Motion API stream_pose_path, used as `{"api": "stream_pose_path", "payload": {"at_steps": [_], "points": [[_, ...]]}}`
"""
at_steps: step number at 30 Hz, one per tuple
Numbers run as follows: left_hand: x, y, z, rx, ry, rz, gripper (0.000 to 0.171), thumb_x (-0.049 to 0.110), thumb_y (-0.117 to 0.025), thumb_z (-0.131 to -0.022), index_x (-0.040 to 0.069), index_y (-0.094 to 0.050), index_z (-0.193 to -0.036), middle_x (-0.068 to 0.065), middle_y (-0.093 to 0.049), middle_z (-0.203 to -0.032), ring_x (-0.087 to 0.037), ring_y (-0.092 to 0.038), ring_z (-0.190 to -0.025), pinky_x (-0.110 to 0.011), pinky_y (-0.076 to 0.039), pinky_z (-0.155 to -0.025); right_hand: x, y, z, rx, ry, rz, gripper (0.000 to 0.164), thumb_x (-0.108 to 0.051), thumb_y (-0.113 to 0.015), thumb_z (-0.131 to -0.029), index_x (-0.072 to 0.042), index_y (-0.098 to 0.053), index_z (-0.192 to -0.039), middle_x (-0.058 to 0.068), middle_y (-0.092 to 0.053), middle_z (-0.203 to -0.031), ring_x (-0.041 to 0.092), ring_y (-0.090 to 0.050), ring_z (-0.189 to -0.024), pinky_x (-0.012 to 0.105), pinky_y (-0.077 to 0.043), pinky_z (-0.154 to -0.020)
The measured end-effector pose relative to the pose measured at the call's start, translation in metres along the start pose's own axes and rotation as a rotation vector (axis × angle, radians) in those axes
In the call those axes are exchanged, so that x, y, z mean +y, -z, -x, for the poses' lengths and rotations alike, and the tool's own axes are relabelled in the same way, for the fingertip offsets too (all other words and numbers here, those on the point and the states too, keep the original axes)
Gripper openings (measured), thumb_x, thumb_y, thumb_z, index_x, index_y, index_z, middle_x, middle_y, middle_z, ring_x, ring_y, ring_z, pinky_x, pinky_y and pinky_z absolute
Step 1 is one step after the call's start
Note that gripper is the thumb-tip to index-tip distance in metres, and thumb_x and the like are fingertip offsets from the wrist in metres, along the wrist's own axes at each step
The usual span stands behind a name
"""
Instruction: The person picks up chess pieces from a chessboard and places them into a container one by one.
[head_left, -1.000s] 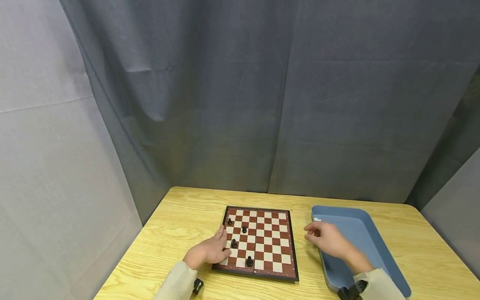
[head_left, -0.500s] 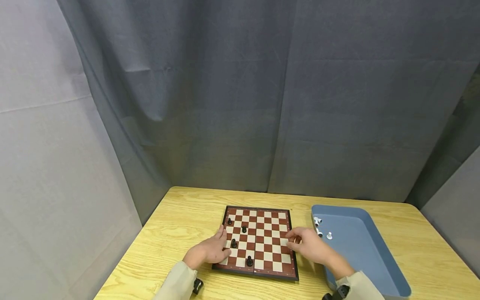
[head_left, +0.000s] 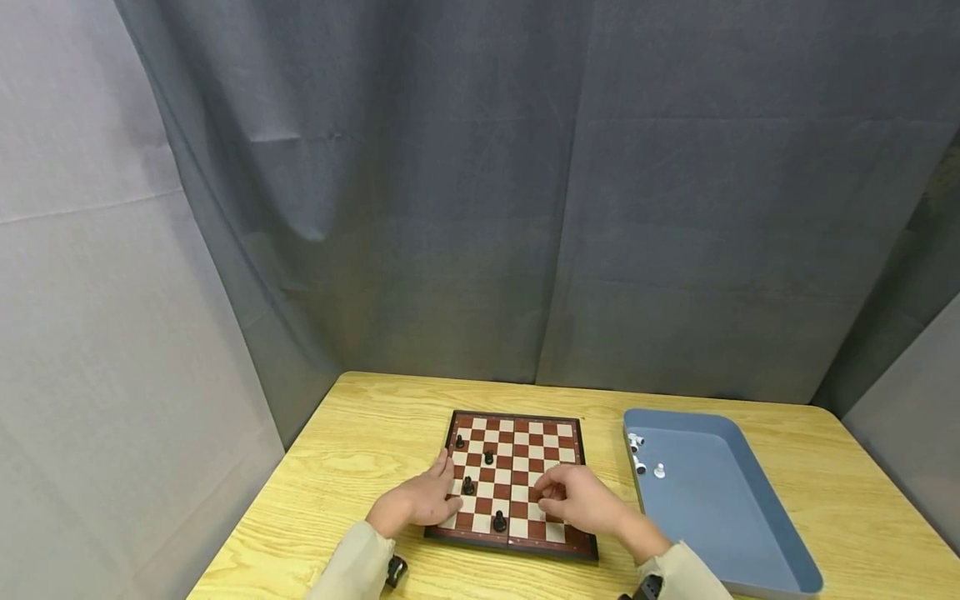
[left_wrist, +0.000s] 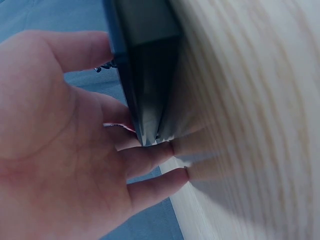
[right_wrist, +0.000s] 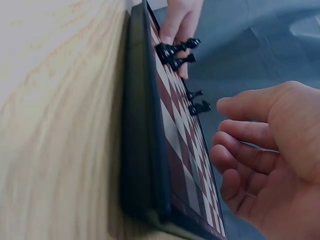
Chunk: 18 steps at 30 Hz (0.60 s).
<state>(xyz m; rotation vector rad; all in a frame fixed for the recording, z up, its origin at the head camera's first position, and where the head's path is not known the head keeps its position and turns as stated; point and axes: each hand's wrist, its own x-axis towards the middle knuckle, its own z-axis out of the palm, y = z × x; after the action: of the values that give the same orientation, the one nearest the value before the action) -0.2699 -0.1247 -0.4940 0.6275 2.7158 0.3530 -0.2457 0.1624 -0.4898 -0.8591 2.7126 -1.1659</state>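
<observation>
A brown-and-white chessboard [head_left: 536, 442] lies on the wooden table. Four-sided and dark-edged, it carries a black pawn [head_left: 460, 442], a black knight [head_left: 489, 457] and two other black chess pieces, one a bigger piece [head_left: 499, 521] by the near edge. My left hand [head_left: 420, 500] rests on the board's left edge, fingers extended, the thumb on top and the lower fingertips at the tabletop in the left wrist view. Over the right half hovers my right hand [head_left: 581, 500], its fingers loosely bent, thumb and index finger apart. Nothing shows between them in the right wrist view [right_wrist: 265, 150].
To the right of the board stands a blue tray [head_left: 727, 500] with raised walls. Several white chess pieces lie in its left side, and one white pawn [head_left: 659, 471] stands upright there. A grey curtain [head_left: 480, 208] hangs behind the table.
My right hand has moved left from the tray's left rim to above the board's right half, uncovering the white pieces in the tray. The left hand has stayed at the board's edge.
</observation>
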Motion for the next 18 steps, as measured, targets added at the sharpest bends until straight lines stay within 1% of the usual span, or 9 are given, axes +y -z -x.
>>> {"api": "stream_pose_path", "payload": {"at_steps": [7, 10, 16, 18], "points": [[0.000, 0.001, 0.000, -0.001, 0.003, 0.002, 0.072, 0.038, -0.046, -0.098, -0.006, -0.018, -0.148, -0.020, -0.003, -0.156, -0.033, -0.025, -0.138, -0.043, -0.032, -0.106, -0.005, -0.013, -0.006, -0.059, -0.005, -0.021, 0.018, -0.010, -0.068, -0.086, -0.003, -0.068, -0.102, -0.007, -0.061, -0.083, 0.005, -0.055, -0.072, 0.025, -0.048, -0.062], [0.000, 0.001, 0.000, -0.003, 0.003, 0.002, 0.072, 0.037, -0.046, -0.098, -0.006, -0.018, -0.148, -0.020, -0.002, -0.156, -0.033, -0.024, -0.138, -0.043, -0.032, -0.106, -0.008, -0.018, -0.009, -0.081, -0.022, -0.045, 0.019, -0.010, -0.068, -0.085, -0.004, -0.068, -0.103, -0.007, -0.061, -0.083, 0.005, -0.055, -0.072, 0.025, -0.049, -0.063], [0.001, 0.002, 0.001, -0.013, 0.003, 0.009, 0.071, 0.037, -0.046, -0.099, -0.005, -0.017, -0.149, -0.020, -0.002, -0.156, -0.033, -0.023, -0.139, -0.044, -0.032, -0.107, -0.011, -0.026, -0.012, -0.090, -0.033, -0.051, 0.022, -0.011, -0.072, -0.081, -0.005, -0.069, -0.103, -0.004, -0.061, -0.085, 0.005, -0.054, -0.073, 0.025, -0.048, -0.064], [0.001, 0.003, 0.002, -0.010, 0.004, 0.015, 0.071, 0.037, -0.046, -0.099, -0.005, -0.017, -0.148, -0.020, -0.002, -0.156, -0.034, -0.025, -0.138, -0.044, -0.032, -0.106, -0.012, -0.028, -0.013, -0.092, -0.032, -0.046, 0.023, -0.012, -0.073, -0.081, -0.005, -0.069, -0.103, -0.005, -0.061, -0.085, 0.005, -0.054, -0.073, 0.025, -0.048, -0.064]]}}
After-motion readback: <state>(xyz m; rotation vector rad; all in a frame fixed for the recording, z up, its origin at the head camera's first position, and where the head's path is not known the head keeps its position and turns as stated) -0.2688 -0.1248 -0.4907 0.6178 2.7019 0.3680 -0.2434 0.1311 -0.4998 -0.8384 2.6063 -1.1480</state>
